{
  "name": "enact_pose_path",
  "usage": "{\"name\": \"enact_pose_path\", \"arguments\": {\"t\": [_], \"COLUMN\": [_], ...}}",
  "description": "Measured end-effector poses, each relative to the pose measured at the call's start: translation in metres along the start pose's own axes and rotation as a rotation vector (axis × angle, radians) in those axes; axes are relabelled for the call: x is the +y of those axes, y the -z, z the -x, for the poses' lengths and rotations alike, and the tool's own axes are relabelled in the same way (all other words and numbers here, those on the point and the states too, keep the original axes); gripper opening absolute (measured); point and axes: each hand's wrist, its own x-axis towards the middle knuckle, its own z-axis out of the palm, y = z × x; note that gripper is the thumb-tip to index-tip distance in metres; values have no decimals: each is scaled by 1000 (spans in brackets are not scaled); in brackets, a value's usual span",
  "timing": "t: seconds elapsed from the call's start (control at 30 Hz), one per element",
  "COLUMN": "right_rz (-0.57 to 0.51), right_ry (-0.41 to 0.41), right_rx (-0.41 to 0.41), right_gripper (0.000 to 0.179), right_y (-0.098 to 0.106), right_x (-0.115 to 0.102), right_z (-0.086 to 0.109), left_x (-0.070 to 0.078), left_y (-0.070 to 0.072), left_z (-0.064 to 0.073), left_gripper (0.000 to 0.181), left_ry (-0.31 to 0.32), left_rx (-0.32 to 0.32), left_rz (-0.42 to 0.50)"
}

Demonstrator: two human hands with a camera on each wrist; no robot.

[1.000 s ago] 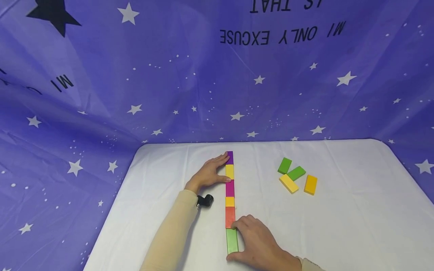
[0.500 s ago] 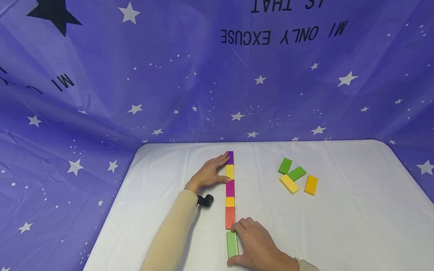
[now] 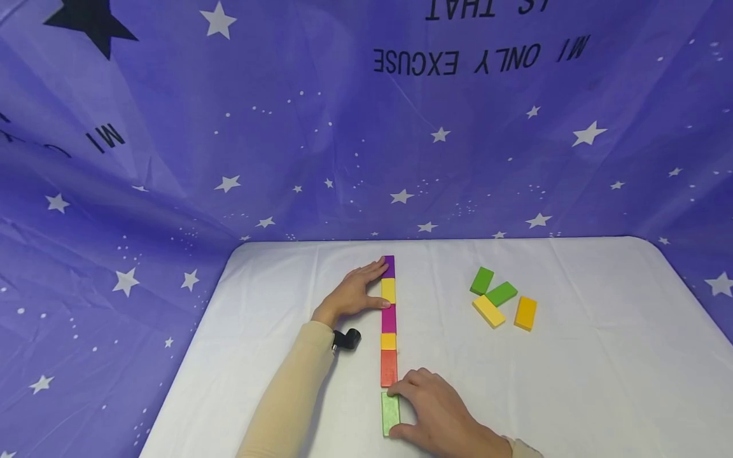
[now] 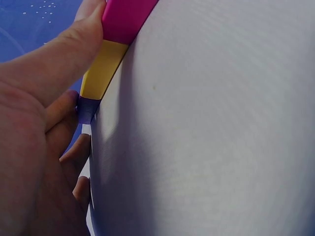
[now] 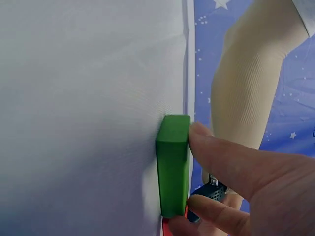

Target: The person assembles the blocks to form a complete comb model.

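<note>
Wooden-looking blocks lie end to end in a straight row in the head view: a purple block [image 3: 390, 268], a yellow block [image 3: 387, 291], a magenta block [image 3: 389, 319], a short orange-yellow block [image 3: 388, 341] and a red block [image 3: 389, 368]. My left hand [image 3: 354, 294] rests against the row's far end, fingertips on the purple block and thumb at the magenta-yellow joint. Beyond a small gap nearest me, my right hand [image 3: 436, 407] pinches a green block [image 3: 390, 415], index finger at its far end, thumb at its near right corner. The right wrist view shows this green block [image 5: 173, 172] close up.
Two green blocks [image 3: 502, 293], a pale yellow block [image 3: 488, 312] and an orange block [image 3: 525, 313] lie loose at the right on the white tablecloth [image 3: 601, 362]. A purple star-printed cloth [image 3: 355, 127] hangs behind. A black wrist camera [image 3: 347, 339] sticks out from my left wrist.
The green block has come away from the red one toward me, leaving a narrow gap, then shifted slightly left. My right hand moved with it; my left hand stayed put.
</note>
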Motion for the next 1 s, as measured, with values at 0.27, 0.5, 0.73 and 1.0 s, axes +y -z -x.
{"name": "enact_pose_path", "arguments": {"t": [0.27, 0.5, 0.73, 1.0], "right_rz": [1, 1, -9, 9], "right_ry": [-16, 20, 89, 101], "right_rx": [39, 108, 180, 185], "right_gripper": [52, 50, 50, 52], "right_y": [-2, -4, -7, -2], "right_x": [0, 4, 8, 9], "right_z": [-1, -1, 0, 1], "left_x": [1, 1, 1, 1], "left_y": [0, 0, 0, 0], "left_z": [0, 0, 1, -1], "left_gripper": [92, 91, 92, 91], "left_ry": [6, 9, 0, -3], "left_rx": [-6, -9, -13, -9], "left_rz": [-5, -8, -11, -10]}}
